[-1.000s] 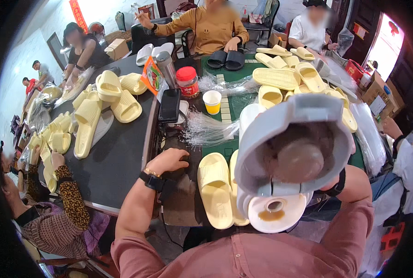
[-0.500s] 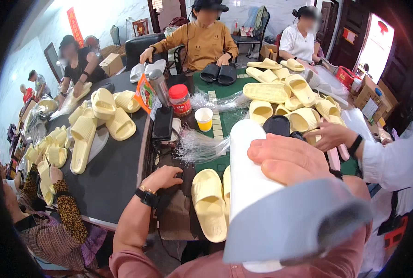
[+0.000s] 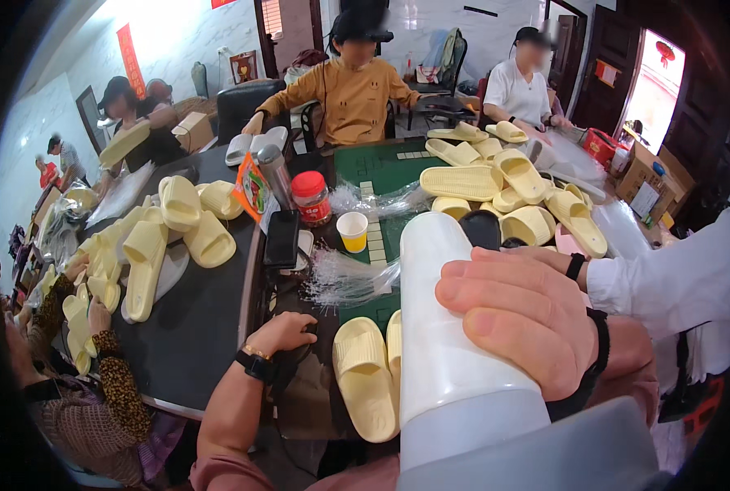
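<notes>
My right hand (image 3: 529, 319) is closed around a large glossy white object (image 3: 434, 270) with a rounded far end. Close to the camera it has a pale grey part (image 3: 545, 458); its kind cannot be told. My left hand (image 3: 279, 334) rests at the table's near edge, fingers curled over something small and dark that is mostly hidden. Between my arms lies a pale yellow slide slipper (image 3: 365, 380), and a second one (image 3: 394, 344) is partly covered by the white object. Just beyond lies a bundle of clear plastic bags (image 3: 349, 278).
A yellow-white paper cup (image 3: 353, 231), a red-lidded jar (image 3: 310, 198), a steel flask (image 3: 275, 176) and a black phone (image 3: 282, 239) stand or lie ahead. Yellow slippers heap at right (image 3: 529, 225) and left (image 3: 148, 262). A co-worker's white sleeve (image 3: 668, 266) reaches in from the right.
The white object has tilted and shifted in my right hand, its grey part dropping lower. Across the table, the black slippers have been lifted away. The co-worker's hand at right has moved nearer mine.
</notes>
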